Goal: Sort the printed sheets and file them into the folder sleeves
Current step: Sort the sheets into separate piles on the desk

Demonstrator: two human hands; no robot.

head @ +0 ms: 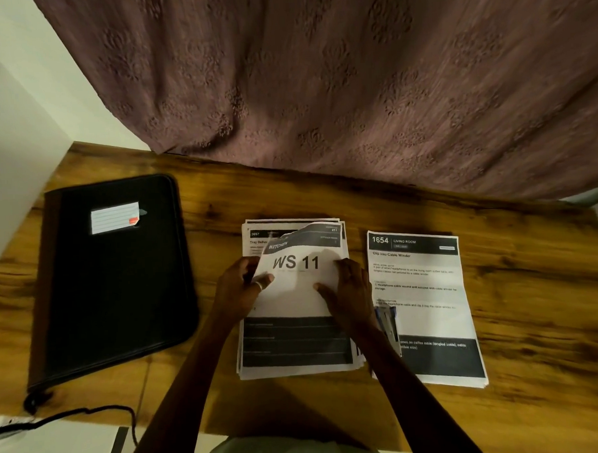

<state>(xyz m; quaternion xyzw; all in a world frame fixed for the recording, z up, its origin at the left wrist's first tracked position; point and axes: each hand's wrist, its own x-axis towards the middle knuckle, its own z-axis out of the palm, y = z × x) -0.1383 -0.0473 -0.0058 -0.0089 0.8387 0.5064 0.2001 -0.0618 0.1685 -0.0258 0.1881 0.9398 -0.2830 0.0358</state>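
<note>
- The WS 11 sheet [295, 291] lies on top of the central pile [296, 349] in the middle of the bench [534, 301], with its far edge curling up off the sheets below.
- Your left hand [242, 287] pinches its 9 o'clock edge, thumb on the face. Your right hand [353, 292] grips the 3 o'clock edge, thumb laid flat on the paper.
- Expect a single printed sheet to be very light, limp and quick to crease. It will likely sag or fold unless you hold it at two edges, as you do now.
- Loose paper slides on paper, so the sheet beneath may drag along. Check that you hold one sheet only.
- The folder [115, 285] lies closed at 9 o'clock from the pile, apart from it, with a label card [114, 218] on its cover. No sleeve is reachable until you open it.
- A second pile, headed Living Room [427, 289], sits just beside at 3 o'clock.
- A small blue-grey object [388, 325] rests on that second pile's near-left part, close against your right wrist. I cannot tell what it is, and it could get knocked.
- A cable [79, 413] trails at 7 o'clock, and a curtain [336, 87] hangs at 12 o'clock.
</note>
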